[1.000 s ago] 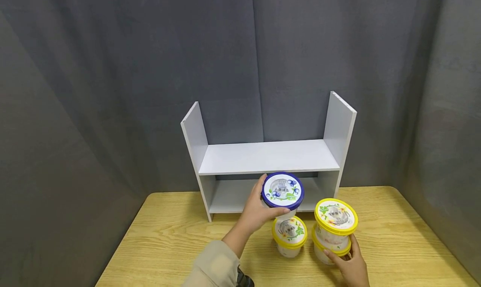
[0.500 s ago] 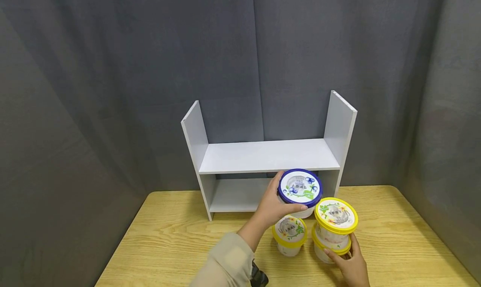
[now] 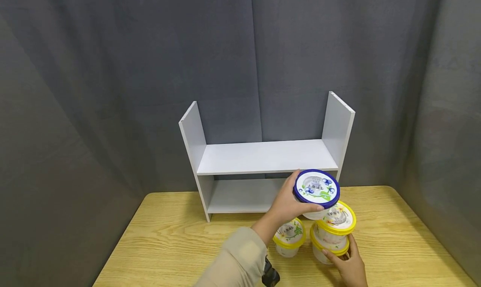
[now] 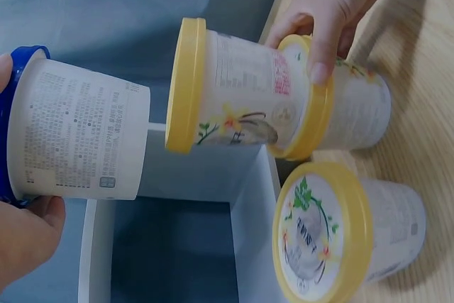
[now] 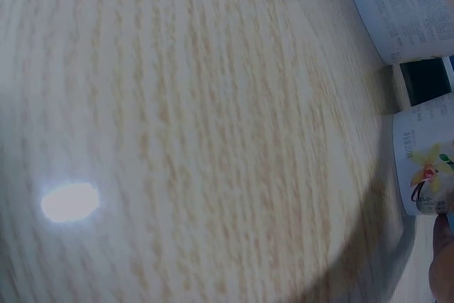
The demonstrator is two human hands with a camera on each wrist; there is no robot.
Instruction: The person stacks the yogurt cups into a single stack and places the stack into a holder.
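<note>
In the head view my left hand (image 3: 285, 205) grips an ice cream tub with a blue lid (image 3: 317, 189), blueberries printed on top. It overlaps a yellow-lidded upper tub (image 3: 342, 220) there; the left wrist view shows a gap between the blue-lidded tub's base (image 4: 138, 143) and that yellow lid (image 4: 186, 86). The upper tub stands on a second yellow-lidded tub (image 3: 319, 253). My right hand (image 3: 352, 267) holds this lower tub near its lid, thumb in front. Beside the stack, on its left, a third yellow-lidded tub (image 3: 288, 239) stands upright, partly behind my left wrist.
A white two-level shelf (image 3: 263, 157) with raised side panels stands at the back of the wooden table (image 3: 161, 245), just behind the tubs. Grey curtains (image 3: 112, 91) close in the back and both sides.
My left hand has carried the blue-lidded tub to the right, from over the single yellow-lidded tub towards the stack. My right hand stays on the lower tub.
</note>
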